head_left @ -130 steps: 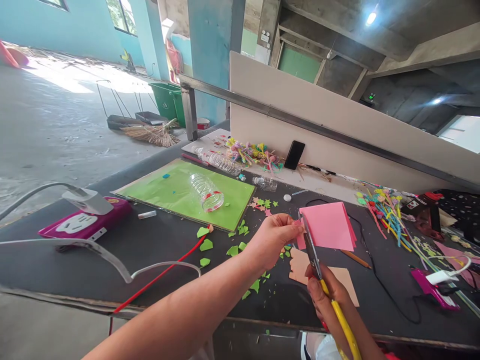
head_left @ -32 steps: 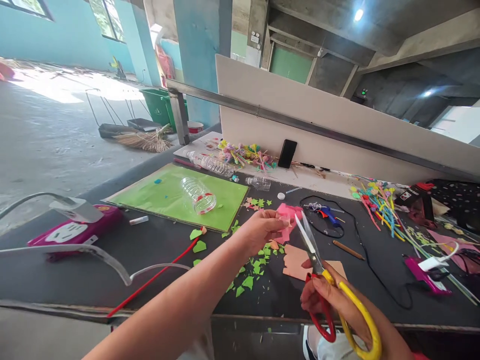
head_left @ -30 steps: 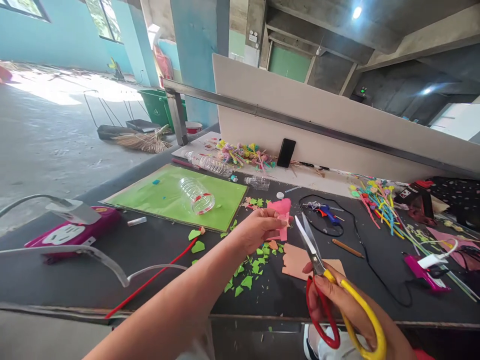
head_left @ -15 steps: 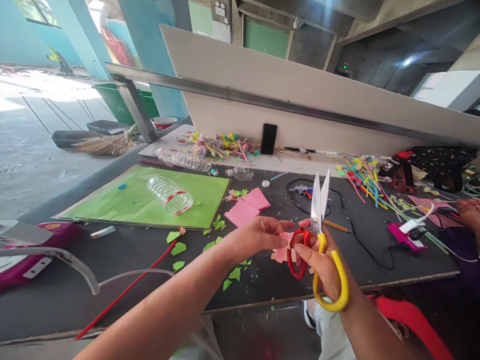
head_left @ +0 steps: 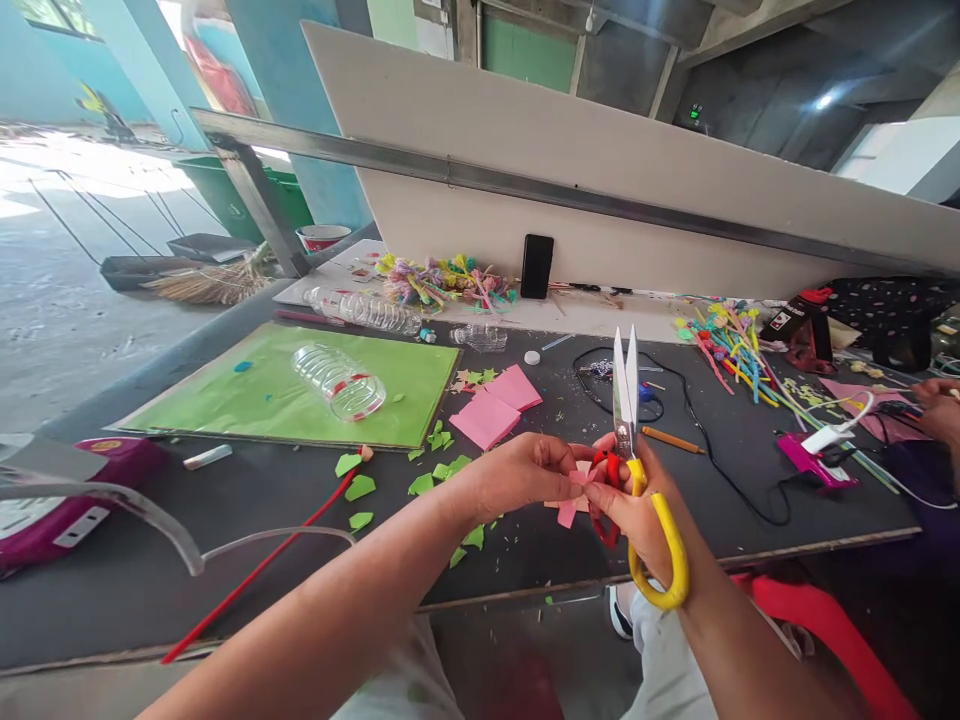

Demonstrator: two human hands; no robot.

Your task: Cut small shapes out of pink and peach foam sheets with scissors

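Observation:
My left hand (head_left: pixel 534 470) pinches a small cut piece of pink paper (head_left: pixel 571 512) between thumb and fingertips, just above the dark table. My right hand (head_left: pixel 637 515) is closed around a pair of scissors (head_left: pixel 625 400) with one red and one yellow handle; the blades point up and away, slightly parted. With its thumb and fingertip the right hand also meets the edge of the pink piece. Beyond my hands lie pink paper squares (head_left: pixel 486 418), with pale and green star-shaped cut-outs (head_left: pixel 472 378) behind them. Green paper scraps (head_left: pixel 421 484) are scattered left of my hands.
A green sheet (head_left: pixel 225 400) with a clear plastic bottle (head_left: pixel 339 383) on it lies at the left. An orange pencil (head_left: pixel 673 440) and black cord (head_left: pixel 701 430) lie to the right. A phone (head_left: pixel 537 267) leans at the back. A co-worker's hand (head_left: pixel 941 405) shows at the far right.
The pink piece has turned in my fingers, and its narrow strips now stick out. My fingertips have come closer together. The scissors have swung slightly left, their blades closer together.

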